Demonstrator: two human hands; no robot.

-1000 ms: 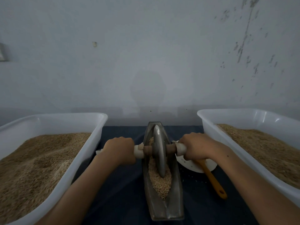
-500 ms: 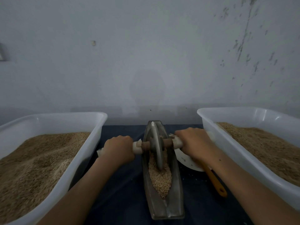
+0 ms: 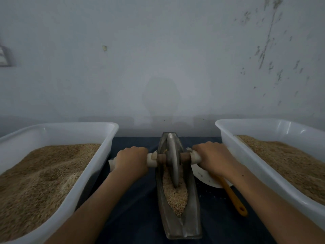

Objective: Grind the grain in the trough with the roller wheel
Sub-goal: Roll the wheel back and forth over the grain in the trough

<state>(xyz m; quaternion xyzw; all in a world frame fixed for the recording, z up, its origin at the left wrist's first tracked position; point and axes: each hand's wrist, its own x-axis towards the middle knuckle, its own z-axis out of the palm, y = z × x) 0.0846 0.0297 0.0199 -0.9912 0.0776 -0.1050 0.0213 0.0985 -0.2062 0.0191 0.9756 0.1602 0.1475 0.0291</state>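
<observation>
At trough (image 3: 191,224) far end, wheel (image 3: 172,160) on grain (image 3: 175,196); my left hand (image 3: 131,160), right hand (image 3: 212,158) clench axle (image 3: 184,157). Mid-grind; next, draw wheel near, pressing down.

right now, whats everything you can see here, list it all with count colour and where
trough: 1, grey metal, centre of the cloth, lengthwise
roller wheel: 1, grey disc on a brown axle, upright in the trough's far half
grain: 1 heap, tan, in the trough
tubs: 2, white, left and right, both holding tan grain
plate: 1, white, right of the trough, partly hidden
orange handle: 1, lying from the plate toward the viewer
cloth: 1, dark blue, under everything
wall: 1, pale grey, behind
left hand: grips the left wrapped axle end
right hand: grips the right end
</observation>
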